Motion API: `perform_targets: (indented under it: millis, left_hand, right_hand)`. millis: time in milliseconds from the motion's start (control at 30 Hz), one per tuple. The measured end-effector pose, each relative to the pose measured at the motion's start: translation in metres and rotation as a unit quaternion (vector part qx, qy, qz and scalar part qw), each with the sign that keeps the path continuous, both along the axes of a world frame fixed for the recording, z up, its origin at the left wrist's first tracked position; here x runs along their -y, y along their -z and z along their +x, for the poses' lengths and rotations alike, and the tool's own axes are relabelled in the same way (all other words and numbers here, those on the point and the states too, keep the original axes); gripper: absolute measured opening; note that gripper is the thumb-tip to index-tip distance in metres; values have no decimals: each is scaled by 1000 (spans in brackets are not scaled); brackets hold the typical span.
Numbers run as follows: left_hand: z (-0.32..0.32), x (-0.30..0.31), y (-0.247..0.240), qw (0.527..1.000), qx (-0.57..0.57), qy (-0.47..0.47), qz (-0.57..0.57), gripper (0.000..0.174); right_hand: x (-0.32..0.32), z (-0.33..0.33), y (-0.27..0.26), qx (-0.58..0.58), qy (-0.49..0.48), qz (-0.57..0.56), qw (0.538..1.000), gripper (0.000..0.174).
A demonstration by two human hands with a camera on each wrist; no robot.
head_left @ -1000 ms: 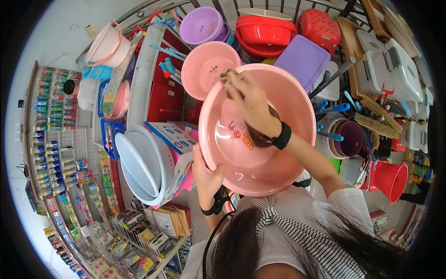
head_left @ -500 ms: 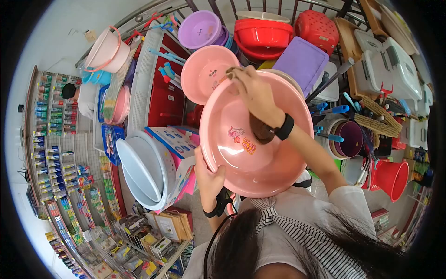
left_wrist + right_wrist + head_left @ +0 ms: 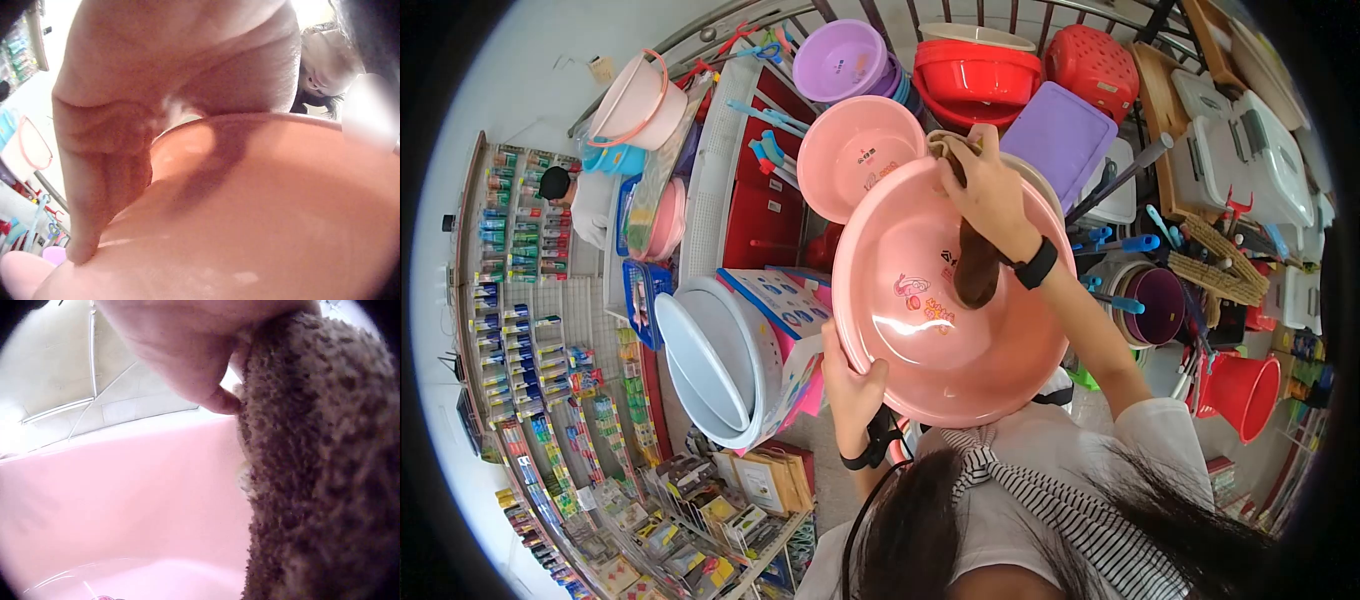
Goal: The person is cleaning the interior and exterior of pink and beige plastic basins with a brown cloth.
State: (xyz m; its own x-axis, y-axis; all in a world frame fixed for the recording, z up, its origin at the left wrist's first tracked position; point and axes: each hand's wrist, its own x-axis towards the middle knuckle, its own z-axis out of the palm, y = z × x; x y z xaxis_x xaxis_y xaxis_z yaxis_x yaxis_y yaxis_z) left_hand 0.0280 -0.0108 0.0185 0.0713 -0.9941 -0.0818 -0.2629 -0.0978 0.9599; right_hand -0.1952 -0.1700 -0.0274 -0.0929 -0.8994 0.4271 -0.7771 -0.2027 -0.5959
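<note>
A large pink basin (image 3: 940, 385) with a cartoon print on its bottom is tilted in front of the person's body. My left hand (image 3: 855, 388) grips its left rim, thumb on the inner side; the left wrist view shows the fingers along the outer wall. At the far rim, my right hand (image 3: 992, 205) holds a brown fuzzy cloth (image 3: 978, 270). Part of that cloth lies over the rim, and the rest hangs down inside the basin. In the right wrist view the cloth's shaggy pile (image 3: 319, 469) fills the right side, with fingertips pinching its edge.
A smaller pink basin (image 3: 862, 150) stands just beyond the rim. Pale blue tubs (image 3: 710, 350) are at the left, and red basins (image 3: 978, 75) and a purple lid (image 3: 1055, 145) at the back. Mop handles (image 3: 1125, 244) and a red bucket (image 3: 1245, 395) crowd the right.
My right hand has moved right along the far rim with the cloth, from the upper left of the basin toward its top. My left hand keeps its grip on the left rim.
</note>
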Motion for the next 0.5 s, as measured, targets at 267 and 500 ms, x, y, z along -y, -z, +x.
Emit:
perform_targets:
  millis: [267, 500]
  left_hand:
    - [0, 1, 1, 1000, 0, 2, -21, 60]
    - [-2, -2, -3, 995, 70, -8, -68, 56]
  right_hand:
    - [13, -21, 4, -44, -55, -29, 997, 34]
    - [6, -33, -65, 2, -49, -84, 995, 37]
